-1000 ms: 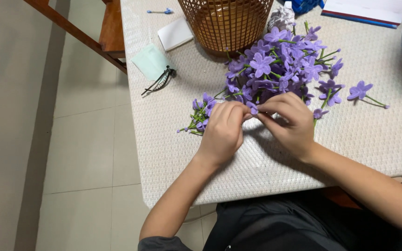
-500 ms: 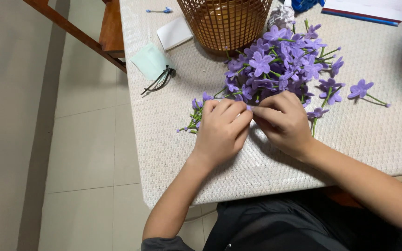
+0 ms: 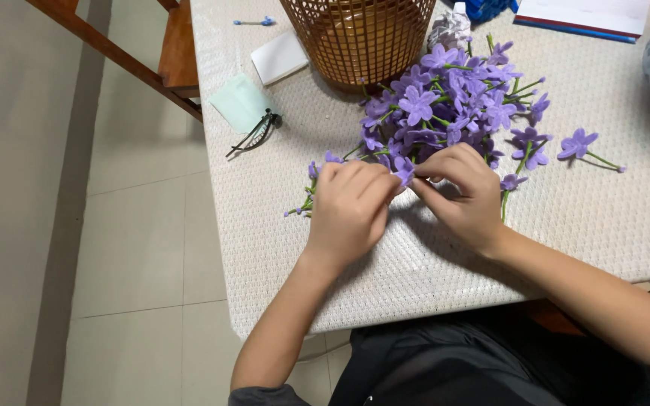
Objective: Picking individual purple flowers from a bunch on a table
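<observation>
Centrally on the white textured tabletop [image 3: 581, 218]: left hand [image 3: 349, 210] and right hand [image 3: 464, 192], side by side, fingertips meeting over one small purple flower [image 3: 404, 170]. Left hand: fingers curled inward, closed narrowly on the flower from the left. Right hand: thumb and forefinger pinched narrowly at the same flower from the right; exact contact point partly hidden by the knuckles. Flower position: between the two hands, at the near edge of the loose pile of purple flowers [image 3: 457, 101], touching or just beside its nearest blooms. Green stems [image 3: 302, 207] protruding left from beneath the left hand. Single purple flower with green stem [image 3: 581, 144] lying apart, right of the pile. Woven brown basket [image 3: 359, 37] standing upright directly behind the pile, touching its far blooms. Left of the basket: white card [image 3: 280, 56], pale green paper [image 3: 241, 101] and black hair clip [image 3: 253, 134], the clip just beside the paper's near corner. Blue-tipped pen [image 3: 253, 22] near the far edge. White book with blue edge [image 3: 581, 15] at the far right. Wooden chair [image 3: 167, 53] just beside the table's left side.
</observation>
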